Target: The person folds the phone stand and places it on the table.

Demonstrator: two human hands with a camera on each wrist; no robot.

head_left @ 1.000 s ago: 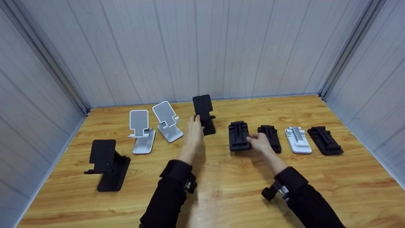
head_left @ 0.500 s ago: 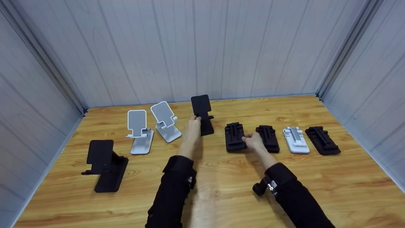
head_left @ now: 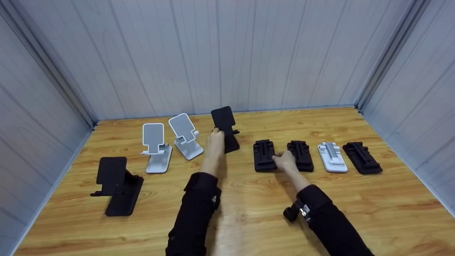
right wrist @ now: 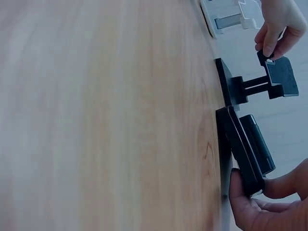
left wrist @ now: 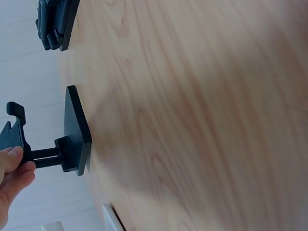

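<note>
My left hand pinches an unfolded black phone stand at the side of its upper plate. In the left wrist view, thumb and finger grip that plate near its lip, with two struts running to the base. My right hand holds a folded black phone stand by its right edge. The right wrist view has the thumb on one face of this folded stand and fingers under the other, its near end tilted off the wood.
Two unfolded white phone stands and an unfolded black one stand to the left. On the right lie a folded black stand, a folded white one and another black one. A panelled wall closes off the wooden table's back.
The folded black stand in my right hand has come down slightly and a little left. The unfolded stand in my left hand now leans a bit further left.
</note>
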